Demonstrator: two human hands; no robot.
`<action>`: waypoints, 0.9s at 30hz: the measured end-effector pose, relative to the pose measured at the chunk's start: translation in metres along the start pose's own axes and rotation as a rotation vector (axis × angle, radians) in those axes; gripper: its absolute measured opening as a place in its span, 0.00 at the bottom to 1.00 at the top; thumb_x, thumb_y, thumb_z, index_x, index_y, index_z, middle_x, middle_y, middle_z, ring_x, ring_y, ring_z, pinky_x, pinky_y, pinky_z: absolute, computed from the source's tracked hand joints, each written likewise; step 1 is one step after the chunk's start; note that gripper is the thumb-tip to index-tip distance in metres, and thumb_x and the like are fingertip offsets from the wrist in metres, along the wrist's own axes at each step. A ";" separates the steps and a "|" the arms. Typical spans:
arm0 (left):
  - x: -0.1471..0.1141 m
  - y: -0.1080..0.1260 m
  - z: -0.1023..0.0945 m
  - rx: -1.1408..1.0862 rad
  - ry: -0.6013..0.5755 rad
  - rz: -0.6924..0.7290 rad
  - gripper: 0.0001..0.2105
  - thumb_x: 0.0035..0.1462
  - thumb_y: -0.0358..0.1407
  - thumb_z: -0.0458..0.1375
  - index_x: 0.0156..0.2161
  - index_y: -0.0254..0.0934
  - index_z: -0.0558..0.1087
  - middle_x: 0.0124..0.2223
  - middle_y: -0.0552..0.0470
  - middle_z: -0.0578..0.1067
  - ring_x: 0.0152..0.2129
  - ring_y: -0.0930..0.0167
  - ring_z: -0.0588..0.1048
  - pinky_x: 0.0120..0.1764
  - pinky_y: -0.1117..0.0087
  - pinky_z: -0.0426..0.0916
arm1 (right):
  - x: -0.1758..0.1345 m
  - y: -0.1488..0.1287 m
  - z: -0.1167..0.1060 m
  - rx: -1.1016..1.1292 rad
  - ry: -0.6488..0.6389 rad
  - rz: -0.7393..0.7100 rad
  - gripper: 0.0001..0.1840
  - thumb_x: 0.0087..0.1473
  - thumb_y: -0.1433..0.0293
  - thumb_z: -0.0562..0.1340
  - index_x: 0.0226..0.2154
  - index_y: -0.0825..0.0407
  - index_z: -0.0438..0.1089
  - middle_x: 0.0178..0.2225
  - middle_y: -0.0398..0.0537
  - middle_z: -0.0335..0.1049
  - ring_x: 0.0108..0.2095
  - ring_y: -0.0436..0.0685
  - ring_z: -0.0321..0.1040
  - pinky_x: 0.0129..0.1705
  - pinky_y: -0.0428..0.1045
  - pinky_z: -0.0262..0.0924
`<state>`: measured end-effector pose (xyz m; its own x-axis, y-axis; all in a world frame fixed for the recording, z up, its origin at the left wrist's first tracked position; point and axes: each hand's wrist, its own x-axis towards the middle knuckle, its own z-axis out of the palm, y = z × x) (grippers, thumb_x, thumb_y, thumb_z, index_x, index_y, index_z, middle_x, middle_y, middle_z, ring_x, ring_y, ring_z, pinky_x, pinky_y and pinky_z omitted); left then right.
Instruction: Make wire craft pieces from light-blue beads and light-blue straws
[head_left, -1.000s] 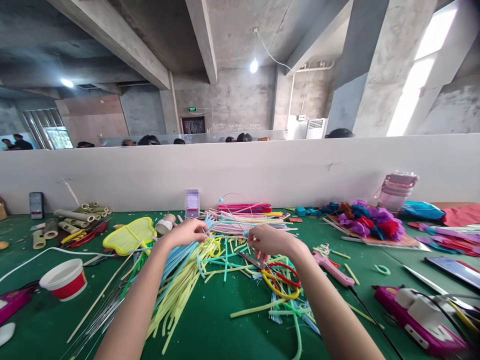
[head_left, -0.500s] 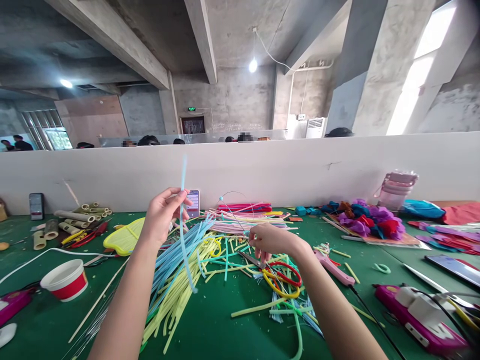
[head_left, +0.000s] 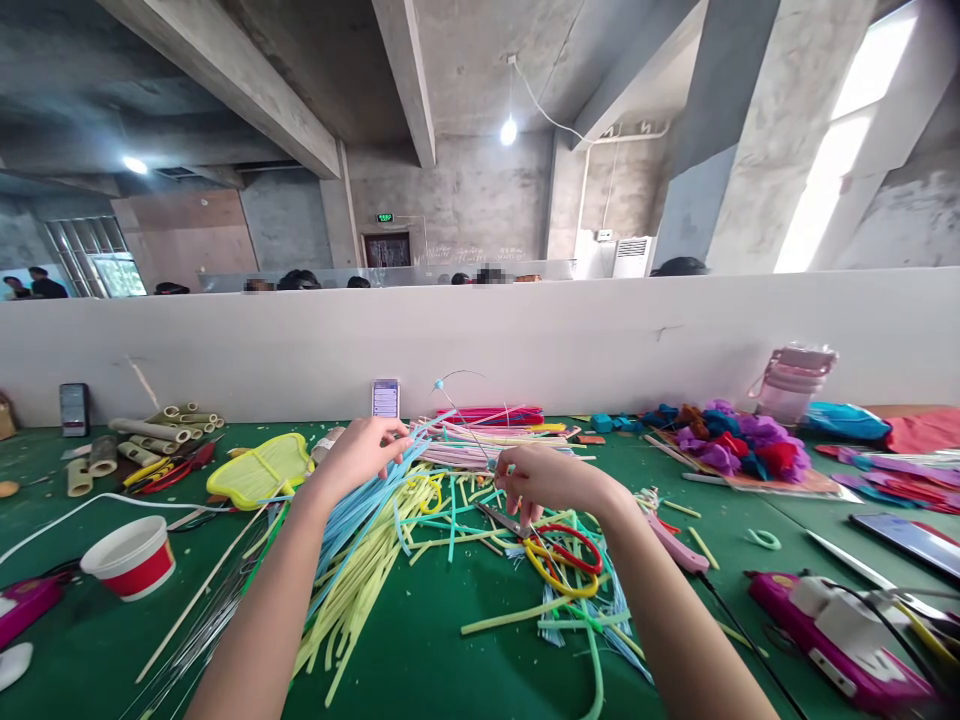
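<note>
Reaching with the left hand [head_left: 367, 455] over the far part of the blue strips [head_left: 364, 515], with fingers curled and a little spread; cannot tell whether pinching one strand or only brushing the bundle. Pinching with the right hand [head_left: 532, 480], by the look of it, a thin wire [head_left: 463, 372] arcing away to the far side, with a pale blue bead [head_left: 439, 384] on it; cannot make out the exact contact behind the knuckles. See the blue strips fanned left of centre on the green table [head_left: 420, 650], beside the yellow-green strips [head_left: 360, 610] and just short of the pink strips [head_left: 480, 450].

To handle this well, probably best to single out one blue strip by its far tip, then draw it lengthwise, not sideways, so as not to drag neighbours along. Meanwhile, hold the right hand light and level to avoid kinking the wire or knocking the bead. Mind the scissors [head_left: 541, 577] lying just under and near the right hand; better to lift clear before swinging either wrist across
</note>
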<state>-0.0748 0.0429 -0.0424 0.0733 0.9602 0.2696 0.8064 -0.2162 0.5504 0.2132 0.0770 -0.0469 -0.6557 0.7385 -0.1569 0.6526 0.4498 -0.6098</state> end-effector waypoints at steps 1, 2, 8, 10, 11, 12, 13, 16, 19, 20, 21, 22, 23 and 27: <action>0.002 -0.001 0.001 -0.014 0.027 0.009 0.15 0.61 0.48 0.54 0.42 0.39 0.74 0.30 0.54 0.80 0.18 0.69 0.76 0.28 0.69 0.67 | 0.000 -0.002 0.001 0.015 -0.020 -0.010 0.06 0.60 0.71 0.54 0.37 0.54 0.65 0.33 0.52 0.80 0.24 0.54 0.78 0.25 0.45 0.69; 0.003 -0.001 0.001 -0.036 0.056 0.018 0.15 0.61 0.48 0.54 0.44 0.39 0.73 0.31 0.54 0.80 0.18 0.69 0.76 0.29 0.69 0.67 | 0.000 -0.004 0.002 0.031 -0.040 -0.019 0.06 0.61 0.71 0.54 0.38 0.54 0.65 0.33 0.52 0.80 0.25 0.55 0.78 0.25 0.45 0.69; 0.008 -0.003 0.001 -0.204 0.221 0.068 0.15 0.59 0.48 0.56 0.40 0.39 0.72 0.34 0.51 0.79 0.24 0.68 0.77 0.32 0.68 0.70 | -0.003 -0.022 0.008 0.097 -0.159 -0.041 0.07 0.64 0.68 0.53 0.39 0.53 0.64 0.36 0.53 0.80 0.29 0.55 0.80 0.27 0.45 0.69; 0.010 -0.006 0.001 -0.231 0.258 0.075 0.16 0.57 0.50 0.58 0.37 0.38 0.74 0.37 0.49 0.79 0.31 0.65 0.78 0.34 0.68 0.71 | -0.004 -0.028 0.010 0.110 -0.204 -0.046 0.07 0.64 0.68 0.53 0.39 0.53 0.64 0.36 0.52 0.80 0.29 0.55 0.80 0.28 0.44 0.68; 0.011 -0.007 0.002 -0.254 0.275 0.071 0.16 0.56 0.50 0.60 0.36 0.38 0.75 0.39 0.48 0.80 0.35 0.64 0.78 0.37 0.67 0.71 | -0.004 -0.030 0.011 0.124 -0.231 -0.047 0.07 0.64 0.68 0.53 0.40 0.53 0.64 0.36 0.52 0.81 0.29 0.54 0.79 0.28 0.44 0.68; 0.012 -0.008 0.002 -0.287 0.287 0.061 0.17 0.54 0.51 0.61 0.37 0.38 0.75 0.42 0.47 0.80 0.38 0.63 0.78 0.39 0.67 0.71 | -0.004 -0.032 0.012 0.146 -0.261 -0.055 0.06 0.65 0.68 0.54 0.40 0.53 0.64 0.36 0.51 0.81 0.29 0.53 0.79 0.28 0.44 0.68; 0.013 -0.009 0.003 -0.328 0.291 0.051 0.18 0.54 0.51 0.61 0.38 0.37 0.75 0.44 0.46 0.80 0.41 0.62 0.78 0.41 0.67 0.71 | -0.004 -0.033 0.014 0.177 -0.292 -0.065 0.06 0.65 0.68 0.54 0.40 0.53 0.64 0.36 0.50 0.81 0.29 0.53 0.79 0.29 0.44 0.68; 0.015 -0.010 0.005 -0.420 0.245 0.027 0.21 0.55 0.53 0.59 0.43 0.35 0.75 0.46 0.43 0.80 0.43 0.61 0.78 0.42 0.66 0.72 | 0.000 -0.035 0.021 0.283 -0.373 -0.106 0.06 0.65 0.66 0.56 0.39 0.53 0.64 0.36 0.48 0.80 0.28 0.51 0.78 0.31 0.44 0.69; 0.013 -0.008 0.003 -0.464 0.178 0.014 0.24 0.58 0.54 0.56 0.45 0.34 0.74 0.42 0.41 0.81 0.41 0.61 0.79 0.37 0.67 0.72 | 0.003 -0.034 0.024 0.339 -0.437 -0.131 0.08 0.65 0.65 0.58 0.39 0.53 0.66 0.36 0.47 0.79 0.28 0.50 0.77 0.33 0.45 0.71; 0.012 -0.008 0.002 -0.462 0.169 0.011 0.23 0.58 0.54 0.56 0.44 0.34 0.75 0.41 0.42 0.81 0.39 0.61 0.79 0.37 0.67 0.71 | 0.003 -0.033 0.023 0.327 -0.440 -0.136 0.08 0.65 0.65 0.58 0.40 0.53 0.67 0.37 0.48 0.79 0.28 0.50 0.77 0.33 0.45 0.71; 0.012 -0.008 0.001 -0.451 0.167 0.008 0.23 0.58 0.54 0.56 0.42 0.34 0.75 0.39 0.42 0.81 0.38 0.62 0.79 0.36 0.67 0.71 | 0.002 -0.032 0.020 0.299 -0.427 -0.136 0.09 0.65 0.65 0.57 0.41 0.54 0.67 0.38 0.49 0.79 0.29 0.50 0.77 0.32 0.44 0.71; 0.011 -0.009 0.000 -0.431 0.170 0.006 0.22 0.58 0.54 0.57 0.40 0.34 0.75 0.38 0.43 0.81 0.36 0.63 0.79 0.36 0.68 0.71 | 0.000 -0.030 0.017 0.265 -0.393 -0.133 0.11 0.65 0.65 0.57 0.44 0.55 0.68 0.39 0.50 0.79 0.29 0.51 0.77 0.32 0.44 0.71; 0.011 -0.009 0.000 -0.405 0.172 0.007 0.22 0.57 0.54 0.58 0.38 0.34 0.74 0.37 0.45 0.80 0.35 0.63 0.79 0.36 0.68 0.70 | -0.002 -0.028 0.013 0.238 -0.341 -0.128 0.13 0.65 0.64 0.57 0.47 0.55 0.68 0.40 0.51 0.78 0.30 0.51 0.77 0.32 0.44 0.70; 0.010 -0.009 0.002 -0.280 0.155 0.015 0.18 0.55 0.52 0.60 0.33 0.36 0.74 0.32 0.50 0.79 0.31 0.64 0.78 0.36 0.68 0.69 | -0.009 -0.022 -0.003 0.188 0.131 -0.126 0.17 0.65 0.64 0.57 0.54 0.54 0.64 0.44 0.54 0.77 0.37 0.54 0.77 0.37 0.48 0.71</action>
<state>-0.0800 0.0548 -0.0457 -0.0237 0.9227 0.3849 0.6112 -0.2913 0.7359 0.2058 0.0615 -0.0296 -0.6641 0.7473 0.0239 0.4789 0.4497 -0.7539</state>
